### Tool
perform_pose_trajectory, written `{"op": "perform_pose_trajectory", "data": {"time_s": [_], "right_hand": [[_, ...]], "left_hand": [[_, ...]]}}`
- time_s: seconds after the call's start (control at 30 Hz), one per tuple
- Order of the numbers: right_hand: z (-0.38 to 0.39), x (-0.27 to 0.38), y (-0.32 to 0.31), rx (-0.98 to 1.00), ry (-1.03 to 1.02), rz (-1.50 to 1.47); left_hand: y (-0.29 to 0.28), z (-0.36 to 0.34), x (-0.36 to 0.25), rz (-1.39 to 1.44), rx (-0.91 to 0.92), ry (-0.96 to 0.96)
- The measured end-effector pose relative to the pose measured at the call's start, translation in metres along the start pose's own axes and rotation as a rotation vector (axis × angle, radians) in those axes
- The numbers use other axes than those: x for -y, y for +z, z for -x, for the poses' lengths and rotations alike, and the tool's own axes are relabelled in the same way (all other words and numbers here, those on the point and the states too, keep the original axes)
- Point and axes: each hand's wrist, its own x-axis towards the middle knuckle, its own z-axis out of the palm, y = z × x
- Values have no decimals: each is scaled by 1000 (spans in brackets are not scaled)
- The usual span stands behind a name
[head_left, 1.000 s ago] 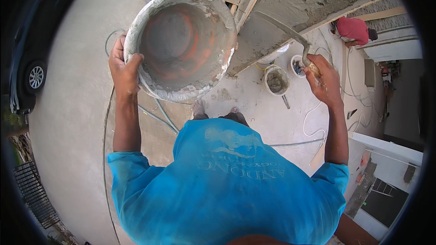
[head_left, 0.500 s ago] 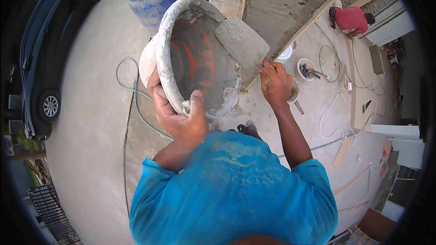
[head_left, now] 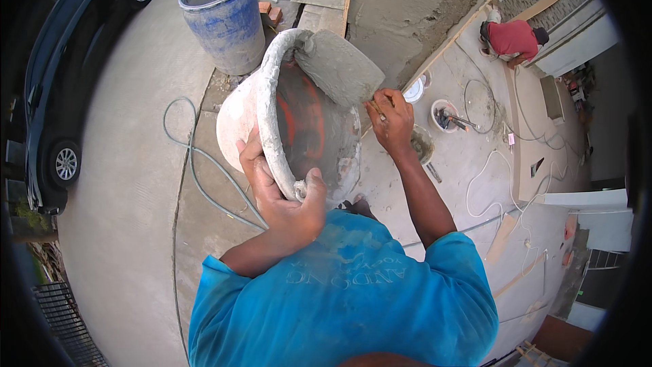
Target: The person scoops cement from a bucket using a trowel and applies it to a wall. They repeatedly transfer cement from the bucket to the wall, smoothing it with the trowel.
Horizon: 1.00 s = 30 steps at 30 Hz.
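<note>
In the middle of the frame the tilted bucket hangs from the left hand closed on its lower rim, so it may slip while the right hand, holding a trowel, scrapes mortar inside.

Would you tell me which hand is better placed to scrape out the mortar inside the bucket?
Right. The right hand already grips the trowel, whose blade rests at the bucket mouth. The left hand is clamped on the lower rim, holding the bucket tilted, so it probably cannot let go.
</note>
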Motion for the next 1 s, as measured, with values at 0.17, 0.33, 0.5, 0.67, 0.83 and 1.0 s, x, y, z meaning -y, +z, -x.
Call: {"op": "perform_pose_trajectory", "data": {"time_s": [0.17, 0.33, 0.5, 0.67, 0.83, 1.0], "right_hand": [[10, -5, -21, 108, 75, -300], [43, -47, -43, 203, 91, -255], [50, -88, -38, 287, 256, -314], [26, -116, 6, 83, 433, -768], [56, -130, 35, 94, 556, -779], [143, -110, 9, 105, 710, -657]], "left_hand": [[5, 2, -1, 69, -44, -164], [9, 7, 33, 254, -109, -447], [10, 18, 57, 220, -88, -499], [12, 15, 52, 142, -127, -512], [2, 10, 57, 155, -169, -493], [-6, 14, 73, 139, -196, -367]]}}
